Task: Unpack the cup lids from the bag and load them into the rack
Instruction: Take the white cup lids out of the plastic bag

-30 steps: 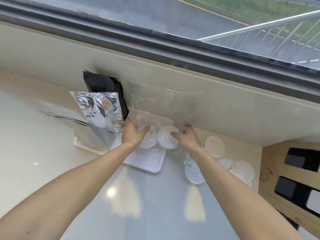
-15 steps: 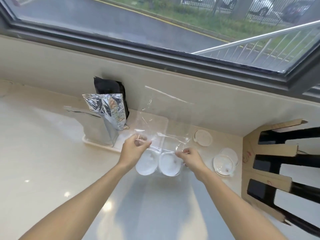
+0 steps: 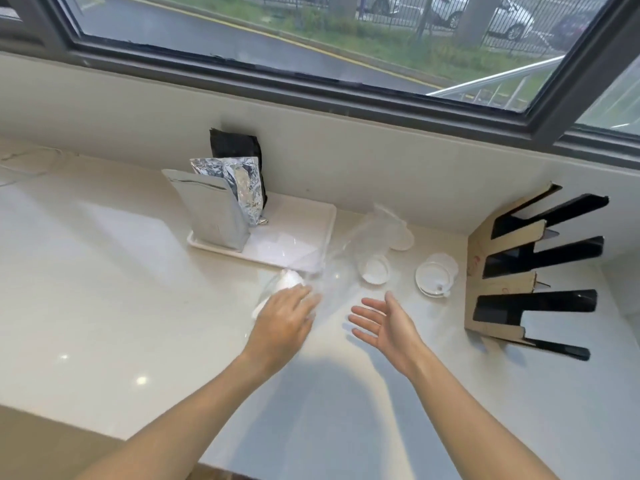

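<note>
Both hands let go of clear bag (image 3: 341,268) since 0.5 s ago; L hand (image 3: 284,318) flat, R hand (image 3: 382,322) spread, empty. Lids (image 3: 434,278) loose on tabletop (image 3: 104,289) beside rack (image 3: 530,268); loading next, prob

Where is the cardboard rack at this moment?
In the head view, the cardboard rack stands at the right end of the counter, against the wall, just right of the loose cup lids.

I see a white tray (image 3: 313,216) on the pale desk (image 3: 104,271). Three pouches stand on it: grey (image 3: 211,213), foil (image 3: 242,188), black (image 3: 235,143).
</note>
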